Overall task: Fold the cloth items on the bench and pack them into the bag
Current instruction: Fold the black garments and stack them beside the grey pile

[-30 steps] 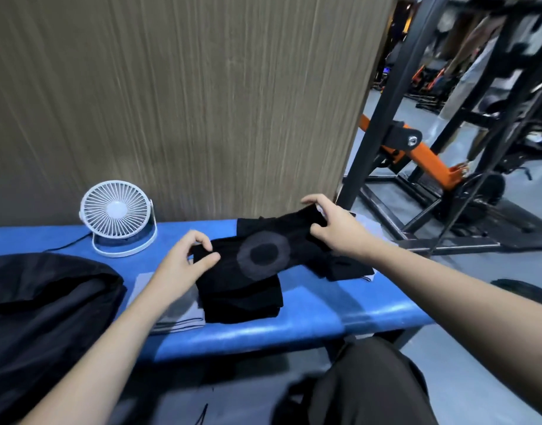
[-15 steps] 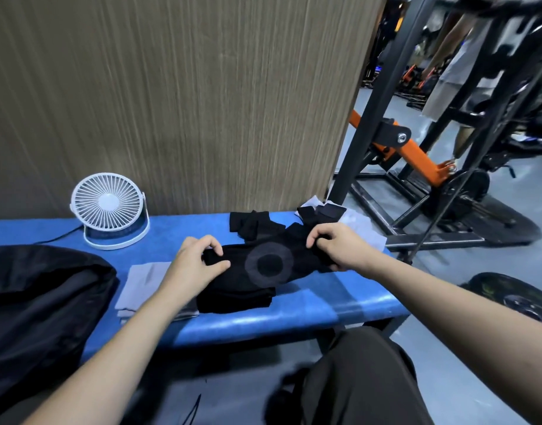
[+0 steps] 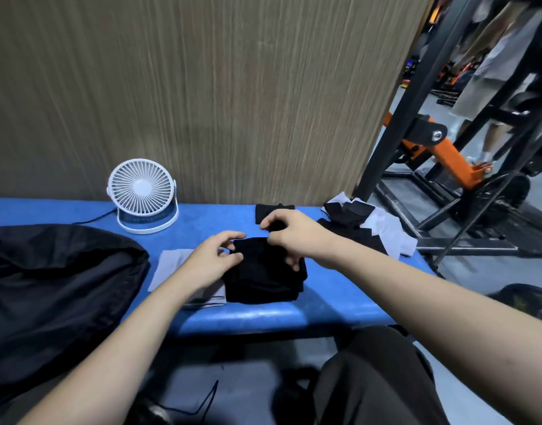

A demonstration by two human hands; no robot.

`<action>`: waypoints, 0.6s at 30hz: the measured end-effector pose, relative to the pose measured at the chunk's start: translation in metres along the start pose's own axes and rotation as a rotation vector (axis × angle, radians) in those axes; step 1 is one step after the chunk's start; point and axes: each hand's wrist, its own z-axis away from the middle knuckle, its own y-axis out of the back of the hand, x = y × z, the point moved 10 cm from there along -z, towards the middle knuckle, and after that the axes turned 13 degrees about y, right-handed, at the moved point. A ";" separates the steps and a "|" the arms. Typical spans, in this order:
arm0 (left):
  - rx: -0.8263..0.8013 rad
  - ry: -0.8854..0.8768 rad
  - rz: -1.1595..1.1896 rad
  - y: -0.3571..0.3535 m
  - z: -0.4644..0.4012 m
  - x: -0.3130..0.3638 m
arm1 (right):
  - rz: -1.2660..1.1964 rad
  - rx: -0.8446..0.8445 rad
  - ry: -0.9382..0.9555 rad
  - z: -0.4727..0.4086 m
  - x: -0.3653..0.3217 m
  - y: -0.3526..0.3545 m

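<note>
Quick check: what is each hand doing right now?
Left hand: pinches the left edge of the folded black cloth.
Right hand: grips the same cloth at its top and right edge.

2 bare forearms without sleeves, no rings or watch visible; dark loose trousers (image 3: 371, 381) below.

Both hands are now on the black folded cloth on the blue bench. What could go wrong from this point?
1. The black cloth overlaps the grey cloth; lifting it may drag the grey one out of its fold.
2. The left hand and right hand pinch only its far edge, so the fold could open when raised.
3. The unfolded pile sits at the bench end and might slide off.
</note>
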 end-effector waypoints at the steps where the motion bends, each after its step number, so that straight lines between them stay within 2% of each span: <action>1: 0.002 0.003 -0.002 0.000 0.001 -0.001 | 0.000 -0.026 0.002 -0.005 -0.002 -0.012; 6: 0.024 0.022 -0.032 0.002 0.001 0.000 | -0.012 -0.178 0.014 -0.013 0.002 -0.062; 10: -0.020 0.104 0.238 0.001 0.005 -0.006 | -0.175 -0.129 -0.014 -0.013 0.010 -0.062; 15: 0.014 0.097 0.134 0.001 0.005 -0.003 | -0.368 -0.098 -0.036 -0.008 0.008 -0.044; 17: 0.068 0.110 0.084 0.001 0.004 -0.004 | -0.251 -0.034 0.080 -0.009 0.005 -0.029; 18: 0.104 0.104 0.042 0.002 0.003 -0.003 | -0.061 0.024 0.171 -0.009 0.003 -0.018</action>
